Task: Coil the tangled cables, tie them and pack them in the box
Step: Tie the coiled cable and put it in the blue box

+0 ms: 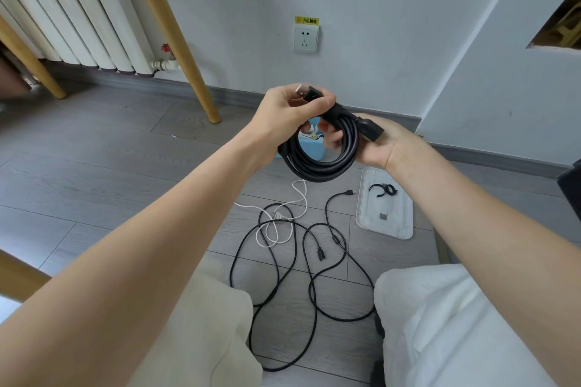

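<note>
1. Knees in pale trousers point(456, 324) fill the bottom edge; the person sits above a grey wood floor point(94, 173).
2. Between the knees, loose black cables point(309, 280) sprawl in tangled loops on the floor, with a thin white cable point(284, 214) crossing their far end.
3. Left hand point(283, 116): grip closed around the top of a coiled black cable point(320, 157), thumb over the bundle, a silver-tipped plug poking out above the fingers.
4. Right hand point(374, 144): grip holding the coil's right side from below, the other plug end lying across it.
5. Coil held in the air, above the floor cables.
6. White lid point(385, 217) lies flat on the floor right of the tangle, a black tie point(383, 190) resting on it.
7. Blue box point(311, 148) shows behind and through the coil.
8. Wall socket point(306, 38) beyond, radiator point(72, 9) at left.
</note>
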